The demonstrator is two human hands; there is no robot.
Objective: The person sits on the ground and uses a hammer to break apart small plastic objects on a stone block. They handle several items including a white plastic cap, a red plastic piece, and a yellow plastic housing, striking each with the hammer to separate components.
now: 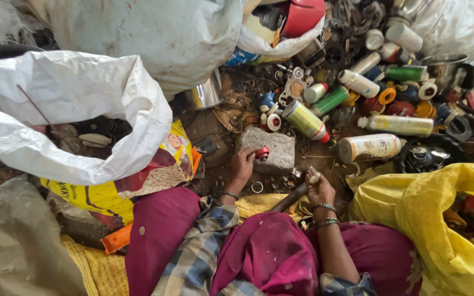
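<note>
red cap piece (262, 153) sat on grey stone block (272, 149), steadied there as on an anvil | left hand (242, 164) pinched it | right hand (319, 189) gripped what looked like a hammer handle (289, 198), long axis slanting toward lap | spray cans (357, 109) beyond

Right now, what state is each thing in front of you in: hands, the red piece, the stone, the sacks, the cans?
Left hand: pinching the small red cap on the stone.
Right hand: gripping a dark tool handle.
Stone block: flat on the ground.
White sack: open, scrap inside.
Yellow sack: open.
Spray cans: lying on their sides, piled.
</note>
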